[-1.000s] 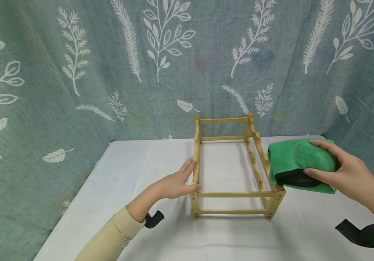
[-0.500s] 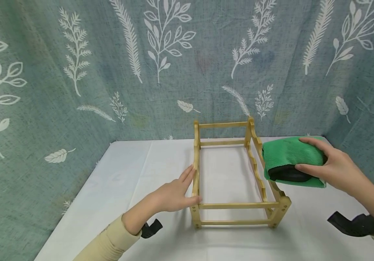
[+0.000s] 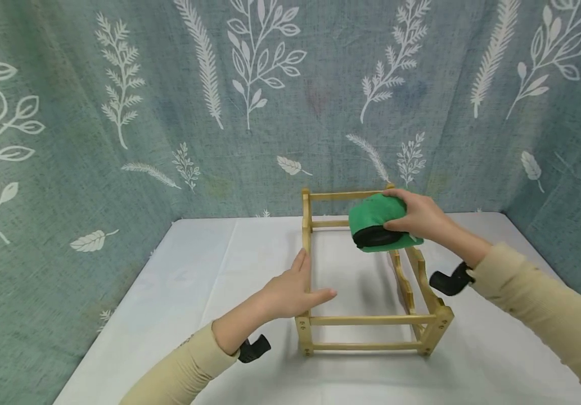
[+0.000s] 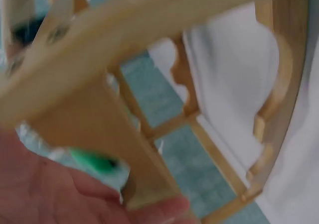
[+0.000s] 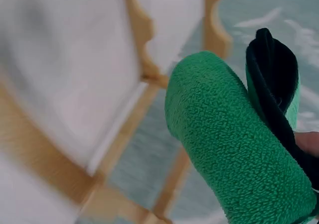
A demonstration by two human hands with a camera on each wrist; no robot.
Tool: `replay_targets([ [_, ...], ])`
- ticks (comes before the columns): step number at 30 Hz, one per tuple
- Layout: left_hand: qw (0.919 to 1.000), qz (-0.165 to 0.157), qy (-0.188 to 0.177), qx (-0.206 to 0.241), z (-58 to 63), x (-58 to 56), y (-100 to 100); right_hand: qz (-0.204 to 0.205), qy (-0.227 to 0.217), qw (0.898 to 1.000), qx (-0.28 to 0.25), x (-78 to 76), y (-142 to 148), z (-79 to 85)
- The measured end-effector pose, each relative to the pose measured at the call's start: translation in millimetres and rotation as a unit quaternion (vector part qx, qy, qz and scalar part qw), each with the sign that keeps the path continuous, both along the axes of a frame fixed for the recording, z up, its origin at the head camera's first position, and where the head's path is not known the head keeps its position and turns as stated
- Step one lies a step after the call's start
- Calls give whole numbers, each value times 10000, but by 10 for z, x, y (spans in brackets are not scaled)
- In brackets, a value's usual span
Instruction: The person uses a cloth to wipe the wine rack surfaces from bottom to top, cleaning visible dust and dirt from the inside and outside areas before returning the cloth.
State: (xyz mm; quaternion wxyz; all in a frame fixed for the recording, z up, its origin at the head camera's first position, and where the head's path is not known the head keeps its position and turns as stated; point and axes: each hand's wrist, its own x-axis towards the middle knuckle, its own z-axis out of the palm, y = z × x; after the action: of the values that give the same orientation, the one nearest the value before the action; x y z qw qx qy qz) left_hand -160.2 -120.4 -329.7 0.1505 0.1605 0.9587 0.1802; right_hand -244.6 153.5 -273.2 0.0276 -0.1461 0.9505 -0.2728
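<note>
My right hand grips a folded green towel with a black side, thumb in front and fingers over the top. It is held up over the far part of a light wooden rack with scalloped side rails. In the right wrist view the towel shows fluffy green pile and a black inner fold. My left hand lies against the rack's left rail, its fingers extended and its thumb spread inward. In the left wrist view, part of that palm is beside the wooden frame.
A white-covered table carries the rack. Behind and on both sides hangs a grey-green curtain with white leaf prints. Black straps are at both wrists.
The right hand has carried the towel leftward, from beside the rack to above it. The rack slid slightly nearer earlier on. The left hand has shifted a little right, thumb farther over the rail.
</note>
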Motion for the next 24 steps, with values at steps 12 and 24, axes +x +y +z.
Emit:
replay_targets([
  [12, 9987, 427, 240, -131, -78, 72, 64, 779, -649, 9941, 386, -846, -820, -658],
  [24, 9985, 436, 331, -45, -104, 53, 87, 83, -498, 9963, -694, -1206, -1151, -1276],
])
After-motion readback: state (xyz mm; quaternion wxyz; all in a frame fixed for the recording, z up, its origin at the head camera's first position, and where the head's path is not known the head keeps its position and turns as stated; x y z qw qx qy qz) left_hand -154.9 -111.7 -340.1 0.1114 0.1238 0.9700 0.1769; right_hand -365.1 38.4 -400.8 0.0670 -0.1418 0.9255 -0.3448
